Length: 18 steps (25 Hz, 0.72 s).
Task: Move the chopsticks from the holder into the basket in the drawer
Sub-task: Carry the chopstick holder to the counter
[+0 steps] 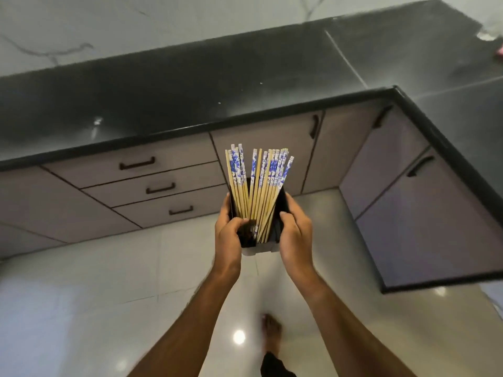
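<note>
Notably, we gripped the holder (272, 242) with left hand (228, 229) and right hand (295, 229) curled round its sides, chopsticks (258, 186) upright inside, closed drawers (160, 187) ahead-left, nearer the left hand.

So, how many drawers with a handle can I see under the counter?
3, stacked on the left under the counter: top drawer, middle drawer, bottom drawer. All are closed. More may be hidden outside the picture.

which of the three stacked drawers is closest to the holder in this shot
The bottom drawer: its handle sits just left of the holder that the left hand grips. The middle drawer and top drawer lie farther up-left.
</note>
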Available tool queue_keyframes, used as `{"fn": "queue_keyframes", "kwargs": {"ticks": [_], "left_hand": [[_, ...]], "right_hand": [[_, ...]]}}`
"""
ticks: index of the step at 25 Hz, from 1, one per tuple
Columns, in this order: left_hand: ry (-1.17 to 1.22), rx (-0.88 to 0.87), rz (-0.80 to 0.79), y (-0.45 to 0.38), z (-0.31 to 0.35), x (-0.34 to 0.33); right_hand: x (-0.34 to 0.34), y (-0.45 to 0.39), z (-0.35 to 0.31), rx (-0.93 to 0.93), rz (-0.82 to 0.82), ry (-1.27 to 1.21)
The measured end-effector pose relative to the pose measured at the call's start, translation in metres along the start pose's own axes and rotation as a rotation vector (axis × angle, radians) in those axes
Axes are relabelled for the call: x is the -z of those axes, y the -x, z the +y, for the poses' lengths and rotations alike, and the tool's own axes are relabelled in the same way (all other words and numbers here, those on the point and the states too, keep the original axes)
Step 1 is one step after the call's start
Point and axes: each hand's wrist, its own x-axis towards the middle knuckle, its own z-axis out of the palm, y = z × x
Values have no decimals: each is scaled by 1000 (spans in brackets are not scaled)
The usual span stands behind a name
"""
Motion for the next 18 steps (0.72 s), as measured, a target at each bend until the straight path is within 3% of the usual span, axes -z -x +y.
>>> {"fn": "queue_keyframes", "kwargs": {"ticks": [7, 13, 18], "left_hand": [[58, -23, 196, -78, 44, 81], [79, -49, 280, -145, 88, 156], [95, -35, 283, -228, 126, 226]], "right_hand": [[-118, -68, 6, -23, -201, 17], [-226, -116, 10, -5, -318, 12], [-331, -170, 17, 42, -322, -34]]}}
